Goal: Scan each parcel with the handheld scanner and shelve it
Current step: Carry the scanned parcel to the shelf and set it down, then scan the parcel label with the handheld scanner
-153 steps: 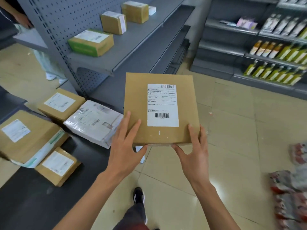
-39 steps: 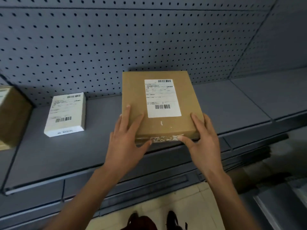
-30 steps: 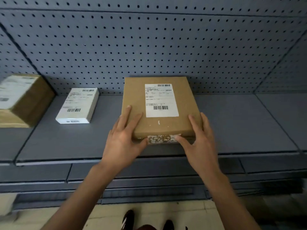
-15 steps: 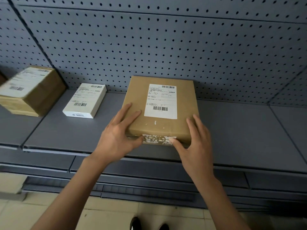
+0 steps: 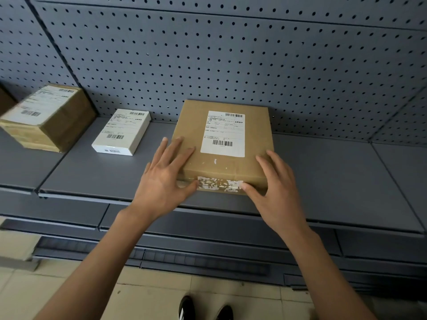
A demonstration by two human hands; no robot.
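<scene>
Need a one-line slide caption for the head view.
Both hands, left and right, settle a labelled brown parcel on the grey shelf.

Brown and white parcels on grey steel shelving

The flat parcel (image 5: 221,146) is plain tan with a white label (image 5: 223,133) printed in black barcodes and a strip of patchy white tape on its near edge. The small box (image 5: 121,131) is white; the cube box (image 5: 46,118) is brown with a white label. The shelf (image 5: 335,181) is blue-grey, the back panel (image 5: 208,54) grey dotted with dark holes, the floor (image 5: 147,301) beige tile.
</scene>
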